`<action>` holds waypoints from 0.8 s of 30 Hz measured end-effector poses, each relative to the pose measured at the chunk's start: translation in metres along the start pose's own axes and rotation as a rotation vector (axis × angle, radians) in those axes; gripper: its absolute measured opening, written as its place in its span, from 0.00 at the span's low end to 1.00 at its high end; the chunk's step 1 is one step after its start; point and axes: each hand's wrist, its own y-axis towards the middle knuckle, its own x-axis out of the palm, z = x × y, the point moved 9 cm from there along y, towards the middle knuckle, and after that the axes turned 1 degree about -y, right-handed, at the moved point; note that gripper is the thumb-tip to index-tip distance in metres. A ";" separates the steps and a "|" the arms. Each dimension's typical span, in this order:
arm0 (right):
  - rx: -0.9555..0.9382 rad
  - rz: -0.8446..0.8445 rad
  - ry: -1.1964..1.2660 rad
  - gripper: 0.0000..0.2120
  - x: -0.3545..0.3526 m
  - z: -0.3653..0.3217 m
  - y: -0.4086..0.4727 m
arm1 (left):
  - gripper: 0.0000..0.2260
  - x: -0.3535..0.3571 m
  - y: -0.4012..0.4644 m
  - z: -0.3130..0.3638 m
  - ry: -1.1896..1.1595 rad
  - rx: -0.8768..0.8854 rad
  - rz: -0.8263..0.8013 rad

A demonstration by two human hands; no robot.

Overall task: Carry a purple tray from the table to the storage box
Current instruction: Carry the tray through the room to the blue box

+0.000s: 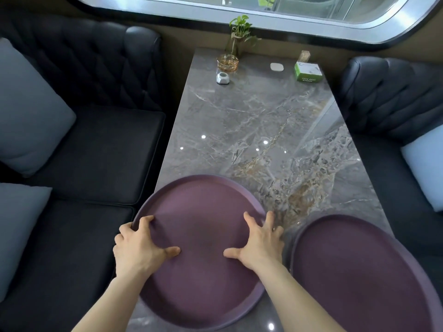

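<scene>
A round purple tray lies at the near left of the grey marble table, its left rim past the table's edge. My left hand grips that left rim, thumb on the tray's surface and fingers curled over the edge. At the tray's right rim my right hand has its thumb on the surface and its fingers spread over the rim. A second purple tray lies on the table at the near right, untouched. No storage box is in view.
Dark tufted sofas with pale cushions flank the table: the left sofa, the right sofa. At the table's far end stand a small plant, an amber glass ashtray, a white gadget, a white pad and a green tissue box.
</scene>
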 end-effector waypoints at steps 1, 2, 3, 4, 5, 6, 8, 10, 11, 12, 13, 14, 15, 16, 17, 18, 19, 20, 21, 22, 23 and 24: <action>-0.002 -0.010 0.011 0.55 0.002 0.001 -0.008 | 0.47 -0.006 -0.007 -0.001 0.018 -0.002 0.012; -0.005 -0.014 0.028 0.55 0.002 0.003 -0.017 | 0.47 -0.013 -0.013 0.000 0.032 0.004 0.021; -0.011 -0.011 0.045 0.54 -0.001 0.004 -0.026 | 0.47 -0.021 -0.021 0.001 0.041 0.012 0.027; -0.015 -0.002 0.058 0.53 -0.006 0.005 -0.036 | 0.47 -0.029 -0.028 0.004 0.044 0.024 0.033; -0.017 0.014 0.066 0.53 -0.013 0.007 -0.047 | 0.47 -0.037 -0.037 0.008 0.043 0.040 0.038; -0.016 0.030 0.072 0.53 -0.020 0.010 -0.058 | 0.47 -0.043 -0.045 0.012 0.041 0.057 0.041; 0.001 0.067 0.089 0.53 -0.036 0.023 -0.083 | 0.47 -0.053 -0.065 0.025 0.039 0.099 0.045; 0.030 0.114 0.108 0.52 -0.053 0.044 -0.110 | 0.47 -0.056 -0.091 0.041 0.026 0.147 0.045; 0.045 0.140 0.114 0.52 -0.062 0.057 -0.123 | 0.47 -0.056 -0.104 0.050 0.015 0.172 0.043; 0.061 0.163 0.119 0.52 -0.070 0.071 -0.136 | 0.47 -0.055 -0.117 0.060 0.004 0.199 0.042; 0.080 0.180 0.126 0.52 -0.077 0.085 -0.149 | 0.46 -0.054 -0.129 0.069 -0.003 0.225 0.041; 0.102 0.191 0.133 0.52 -0.082 0.100 -0.162 | 0.46 -0.052 -0.142 0.079 -0.007 0.249 0.034; 0.125 0.204 0.142 0.52 -0.087 0.115 -0.175 | 0.46 -0.048 -0.154 0.089 -0.011 0.276 0.026; 0.148 0.221 0.152 0.52 -0.092 0.132 -0.186 | 0.46 -0.043 -0.167 0.100 -0.017 0.307 0.016; 0.170 0.237 0.159 0.52 -0.097 0.149 -0.195 | 0.46 -0.037 -0.179 0.112 -0.025 0.338 0.004; 0.191 0.251 0.164 0.52 -0.100 0.166 -0.202 | 0.47 -0.031 -0.190 0.123 -0.032 0.366 -0.009; 0.213 0.260 0.166 0.53 -0.103 0.183 -0.208 | 0.47 -0.023 -0.200 0.134 -0.034 0.396 -0.017; 0.235 0.265 0.170 0.53 -0.106 0.203 -0.213 | 0.48 -0.014 -0.210 0.147 -0.031 0.426 -0.024; 0.251 0.270 0.172 0.53 -0.108 0.220 -0.217 | 0.48 -0.004 -0.218 0.158 -0.030 0.453 -0.034; 0.262 0.276 0.172 0.53 -0.109 0.232 -0.219 | 0.49 0.003 -0.224 0.165 -0.029 0.475 -0.046; 0.270 0.284 0.176 0.53 -0.110 0.247 -0.220 | 0.49 0.013 -0.232 0.175 -0.028 0.493 -0.059; 0.277 0.291 0.182 0.53 -0.110 0.262 -0.219 | 0.49 0.025 -0.238 0.184 -0.028 0.502 -0.069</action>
